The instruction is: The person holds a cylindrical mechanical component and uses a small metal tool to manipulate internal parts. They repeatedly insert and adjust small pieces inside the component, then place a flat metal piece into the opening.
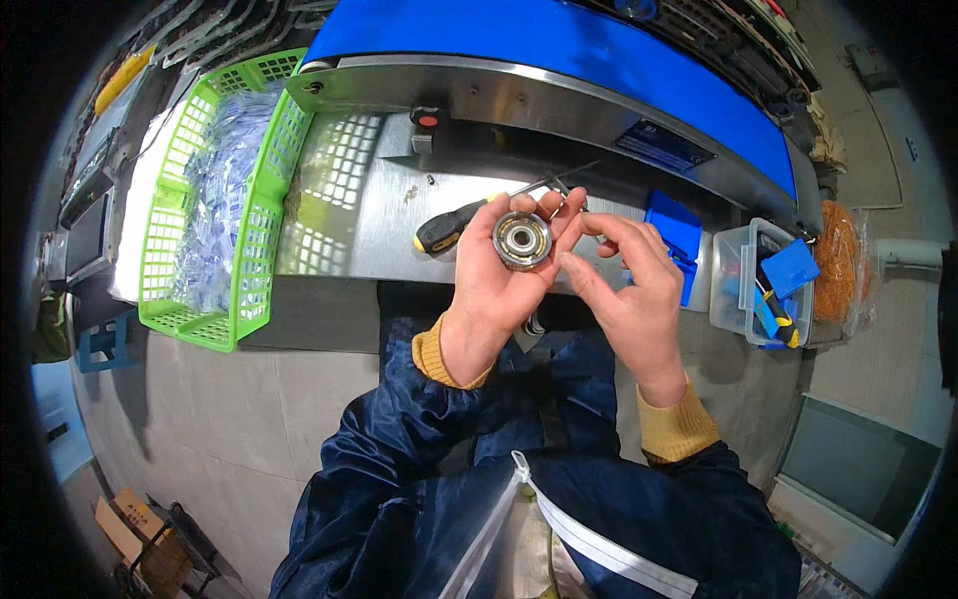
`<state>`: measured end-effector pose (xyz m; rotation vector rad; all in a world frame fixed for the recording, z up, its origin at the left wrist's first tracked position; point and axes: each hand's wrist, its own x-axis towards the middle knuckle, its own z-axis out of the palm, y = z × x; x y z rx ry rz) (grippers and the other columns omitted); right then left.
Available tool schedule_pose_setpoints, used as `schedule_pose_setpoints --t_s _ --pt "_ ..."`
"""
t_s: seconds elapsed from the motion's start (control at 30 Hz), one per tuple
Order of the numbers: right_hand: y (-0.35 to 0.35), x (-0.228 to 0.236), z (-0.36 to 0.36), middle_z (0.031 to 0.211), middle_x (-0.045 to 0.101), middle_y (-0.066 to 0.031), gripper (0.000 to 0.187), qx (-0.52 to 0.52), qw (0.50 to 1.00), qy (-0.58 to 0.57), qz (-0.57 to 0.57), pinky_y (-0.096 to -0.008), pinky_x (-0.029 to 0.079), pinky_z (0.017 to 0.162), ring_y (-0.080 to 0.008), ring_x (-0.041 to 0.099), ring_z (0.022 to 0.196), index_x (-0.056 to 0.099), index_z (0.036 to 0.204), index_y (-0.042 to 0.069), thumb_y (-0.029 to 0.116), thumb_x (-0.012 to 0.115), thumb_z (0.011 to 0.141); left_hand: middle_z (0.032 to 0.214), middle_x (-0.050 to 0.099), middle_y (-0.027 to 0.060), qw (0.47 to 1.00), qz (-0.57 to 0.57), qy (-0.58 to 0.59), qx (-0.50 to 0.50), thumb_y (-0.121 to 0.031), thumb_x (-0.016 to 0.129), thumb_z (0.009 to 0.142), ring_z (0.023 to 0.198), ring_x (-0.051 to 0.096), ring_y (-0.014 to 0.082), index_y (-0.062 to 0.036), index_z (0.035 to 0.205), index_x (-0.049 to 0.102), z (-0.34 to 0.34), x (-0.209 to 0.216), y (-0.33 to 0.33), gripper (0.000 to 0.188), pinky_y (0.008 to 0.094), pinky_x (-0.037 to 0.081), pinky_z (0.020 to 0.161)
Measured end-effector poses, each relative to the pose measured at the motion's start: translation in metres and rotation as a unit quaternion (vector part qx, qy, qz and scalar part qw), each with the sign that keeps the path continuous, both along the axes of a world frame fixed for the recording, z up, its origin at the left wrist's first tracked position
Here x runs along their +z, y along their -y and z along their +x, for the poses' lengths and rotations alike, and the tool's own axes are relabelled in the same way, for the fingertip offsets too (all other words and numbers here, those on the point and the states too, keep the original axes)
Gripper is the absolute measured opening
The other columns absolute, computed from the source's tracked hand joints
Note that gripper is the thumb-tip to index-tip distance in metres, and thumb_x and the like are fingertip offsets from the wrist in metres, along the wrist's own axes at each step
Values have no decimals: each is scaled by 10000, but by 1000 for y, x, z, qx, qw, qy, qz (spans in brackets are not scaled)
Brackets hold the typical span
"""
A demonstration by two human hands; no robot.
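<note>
My left hand [486,292] is turned palm up, its fingers curled around a round metal ball bearing [522,240]. The bearing's ringed face points upward, with a dark hole at its centre. Close on the right, my right hand [636,285] has its fingers bent and its thumb near the left hand's fingertips. Whatever it pinches, if anything, is too small to tell. Just left of my left hand, a screwdriver [449,229] with a black and yellow handle lies on the steel worktop [394,245]. Thin metal parts show beyond my left fingertips, partly hidden.
A blue conveyor belt [479,35] on a steel frame runs along the far side. A green basket [235,299] full of clear plastic pieces stands left. At right are a blue tray [674,228] and a clear bin [730,290] holding tools. A red button box [426,122] sits under the frame.
</note>
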<state>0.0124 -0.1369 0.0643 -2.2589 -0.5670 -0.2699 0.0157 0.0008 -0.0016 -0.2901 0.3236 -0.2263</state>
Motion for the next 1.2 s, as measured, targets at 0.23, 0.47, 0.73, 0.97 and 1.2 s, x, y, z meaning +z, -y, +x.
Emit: schedule_pose_setpoints --t_s 0.23,0.47,0.73,0.97,1.2 --pt "7 -10 -3 889 677 -56 296 43 998 22 40 -273 485 667 -164 582 763 687 954 32 19 825 692 933 597 152 999 18 -36 -18 -272 384 1036 1184 547 338 -33 817 527 0 4 1 355 511 441 1068" --pt "0 -14 -7 823 652 -72 315 56 995 86 19 -298 500 643 -202 598 744 687 919 21 18 838 643 915 602 124 999 22 28 -14 -246 396 1029 1073 594 292 5 958 544 -1 0 4 301 488 480 1024" --pt "-4 -17 -3 778 637 -59 300 62 993 100 17 -305 490 612 -201 593 719 677 878 27 30 846 631 894 599 108 997 74 22 -18 -281 390 1031 1048 600 290 -36 896 534 -3 6 8 314 465 497 997" --pt "-5 -17 -2 772 633 -65 297 63 992 110 19 -306 484 615 -205 590 707 671 865 29 34 848 627 864 612 98 997 73 29 -15 -314 393 1029 1032 613 292 -53 828 546 -2 7 10 363 454 507 968" --pt "10 -1 -4 780 613 -75 189 21 997 7 77 -294 477 627 -175 592 701 660 862 12 53 797 738 873 612 129 998 56 9 10 -267 464 1004 1009 605 308 -39 816 557 -1 5 9 310 490 483 1015"
